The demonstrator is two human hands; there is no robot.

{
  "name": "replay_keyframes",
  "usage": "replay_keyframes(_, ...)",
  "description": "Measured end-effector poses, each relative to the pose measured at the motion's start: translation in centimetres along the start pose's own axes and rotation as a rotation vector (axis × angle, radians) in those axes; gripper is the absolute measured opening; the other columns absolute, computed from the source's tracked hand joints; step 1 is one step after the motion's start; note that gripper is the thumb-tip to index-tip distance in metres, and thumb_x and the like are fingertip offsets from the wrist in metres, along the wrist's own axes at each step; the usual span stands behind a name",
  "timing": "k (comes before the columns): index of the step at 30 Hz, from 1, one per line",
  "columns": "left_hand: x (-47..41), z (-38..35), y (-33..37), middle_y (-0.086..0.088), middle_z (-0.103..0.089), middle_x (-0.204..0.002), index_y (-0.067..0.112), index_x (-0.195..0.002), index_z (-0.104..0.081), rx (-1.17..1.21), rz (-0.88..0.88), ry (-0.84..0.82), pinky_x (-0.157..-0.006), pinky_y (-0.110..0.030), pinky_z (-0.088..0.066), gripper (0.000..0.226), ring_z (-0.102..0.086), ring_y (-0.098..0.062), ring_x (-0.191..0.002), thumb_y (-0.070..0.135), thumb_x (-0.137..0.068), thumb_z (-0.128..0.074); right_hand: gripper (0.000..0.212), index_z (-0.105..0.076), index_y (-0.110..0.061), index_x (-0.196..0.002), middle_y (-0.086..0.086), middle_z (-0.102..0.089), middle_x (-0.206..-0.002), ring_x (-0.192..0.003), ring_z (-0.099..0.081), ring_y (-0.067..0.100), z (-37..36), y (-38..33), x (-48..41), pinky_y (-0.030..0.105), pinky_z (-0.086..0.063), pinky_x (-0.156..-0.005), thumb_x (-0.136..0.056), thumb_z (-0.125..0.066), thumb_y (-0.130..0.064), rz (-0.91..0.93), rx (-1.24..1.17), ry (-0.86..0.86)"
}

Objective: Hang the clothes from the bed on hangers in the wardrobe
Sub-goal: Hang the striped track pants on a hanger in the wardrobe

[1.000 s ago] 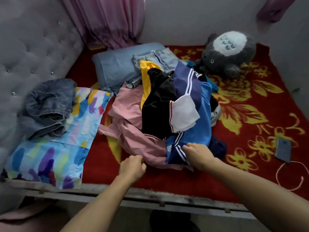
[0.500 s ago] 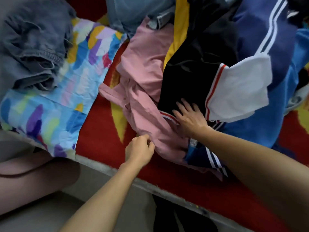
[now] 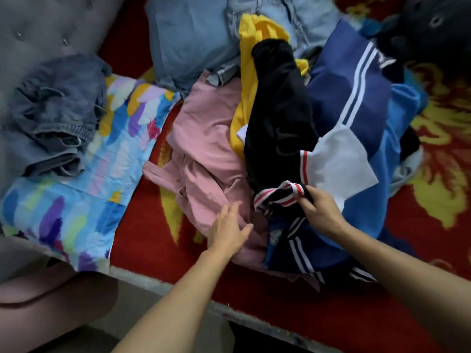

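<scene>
Clothes (image 3: 280,123) sit in a messy heap mid-bed (image 3: 142,238), nothing hung yet. The right hand (image 3: 321,212) has a closed grip, pinching the striped hem (image 3: 283,197) of the black top (image 3: 277,118). The left hand (image 3: 229,230) is open and flat over the pink shirt (image 3: 209,154). Probably best to press the pink one down and peel the black top up slowly so the heap doesn't drag along. The top's long axis runs away from the person, hem end nearest.
</scene>
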State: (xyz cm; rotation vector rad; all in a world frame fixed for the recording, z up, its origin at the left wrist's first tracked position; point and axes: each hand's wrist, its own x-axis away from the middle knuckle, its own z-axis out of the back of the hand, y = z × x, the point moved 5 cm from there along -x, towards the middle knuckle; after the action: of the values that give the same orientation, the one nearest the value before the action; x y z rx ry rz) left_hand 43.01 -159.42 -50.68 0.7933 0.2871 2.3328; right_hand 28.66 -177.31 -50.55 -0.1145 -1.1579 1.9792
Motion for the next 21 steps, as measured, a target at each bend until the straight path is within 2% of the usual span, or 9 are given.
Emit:
replay_keyframes(2,-0.8,-0.6,2.9,-0.003,-0.040,-0.133,0.030,-0.145,-0.026,0.016,-0.050,-0.038,-0.096,-0.042,-0.045,0.078,-0.045,-0.026,-0.123,0.045,-0.081,-0.068,0.026,-0.067,-0.016,-0.082,-0.010,-0.066,-0.063,-0.060,-0.056,0.003,2.8,0.3,1.6,0.034,-0.046,-0.058,-0.097,-0.055,-0.033,-0.077,-0.216,0.048)
replay_keyframes(4,-1.8,-2.4,5.4,-0.006,-0.038,-0.135,0.029,-0.147,-0.022,0.039,-0.064,-0.088,-0.098,-0.044,-0.043,0.087,-0.041,-0.028,-0.126,0.046,-0.078,-0.070,0.027,-0.069,-0.008,-0.082,-0.006,-0.065,-0.067,-0.064,-0.060,0.010,4.9,1.2,3.3,0.038,-0.050,-0.061,-0.095,-0.060,-0.030,-0.172,-0.436,0.049)
replay_keyframes(6,-2.5,-4.7,7.6,-0.011,-0.041,-0.133,0.022,-0.142,-0.031,-0.021,-0.081,-0.134,-0.100,-0.043,-0.041,0.072,-0.042,-0.032,-0.125,0.041,-0.082,-0.066,0.026,-0.070,-0.002,-0.087,0.010,-0.069,-0.076,-0.071,-0.065,0.024,6.6,2.8,4.8,0.043,-0.056,-0.068,-0.093,-0.062,-0.026,-0.276,-0.608,0.083)
replay_keyframes(8,-2.5,-6.2,9.2,-0.016,-0.052,-0.125,0.013,-0.124,-0.049,-0.048,-0.073,-0.100,-0.094,-0.042,-0.042,0.041,-0.049,-0.037,-0.118,0.026,-0.086,-0.058,0.022,-0.071,-0.001,-0.088,0.015,-0.071,-0.079,-0.074,-0.066,0.026,7.9,5.0,6.3,0.036,-0.054,-0.071,-0.093,-0.062,-0.020,-0.361,-0.701,0.150)
replay_keyframes(10,-2.1,-6.7,9.7,-0.018,-0.062,-0.113,0.010,-0.107,-0.059,0.029,-0.049,-0.028,-0.083,-0.040,-0.045,0.025,-0.057,-0.039,-0.107,0.011,-0.083,-0.052,0.019,-0.072,-0.003,-0.088,0.017,-0.070,-0.083,-0.076,-0.065,0.027,8.8,7.6,7.8,0.037,-0.052,-0.075,-0.092,-0.062,-0.018,-0.430,-0.734,0.241)
replay_keyframes(12,-1.2,-6.3,9.4,-0.016,-0.067,-0.105,0.012,-0.107,-0.064,0.145,-0.063,0.020,-0.078,-0.038,-0.046,0.036,-0.060,-0.037,-0.100,0.001,-0.077,-0.048,0.016,-0.073,-0.009,-0.085,0.014,-0.071,-0.085,-0.078,-0.065,0.024,9.6,10.5,9.4,0.037,-0.051,-0.077,-0.092,-0.063,-0.018,-0.488,-0.713,0.343)
replay_keyframes(15,0.3,-4.1,8.3,-0.012,-0.071,-0.097,0.014,-0.102,-0.069,0.230,-0.130,0.050,-0.079,-0.036,-0.049,0.042,-0.062,-0.033,-0.094,-0.004,-0.072,-0.047,0.017,-0.072,-0.016,-0.081,0.006,-0.071,-0.085,-0.081,-0.061,0.017,10.5,12.5,11.8,0.033,-0.047,-0.074,-0.094,-0.061,-0.020,-0.491,-0.503,0.443)
replay_keyframes(18,1.7,-0.1,7.5,-0.008,-0.072,-0.095,0.013,-0.097,-0.069,0.194,-0.207,0.075,-0.082,-0.034,-0.049,0.039,-0.064,-0.029,-0.093,-0.007,-0.070,-0.049,0.014,-0.068,-0.021,-0.086,0.000,-0.068,-0.083,-0.082,-0.059,0.016,11.0,10.4,13.6,0.028,-0.042,-0.069,-0.093,-0.059,-0.013,-0.397,-0.288,0.436)
replay_keyframes(21,3.5,4.8,7.7,0.000,-0.070,-0.085,0.014,-0.093,-0.068,0.227,-0.270,0.075,-0.074,-0.028,-0.048,0.031,-0.066,-0.022,-0.086,-0.005,-0.073,-0.056,0.014,-0.067,-0.022,-0.084,-0.001,-0.067,-0.080,-0.081,-0.061,0.023,12.3,6.8,15.1,0.035,-0.044,-0.070,-0.090,-0.058,-0.014,-0.331,-0.135,0.471)
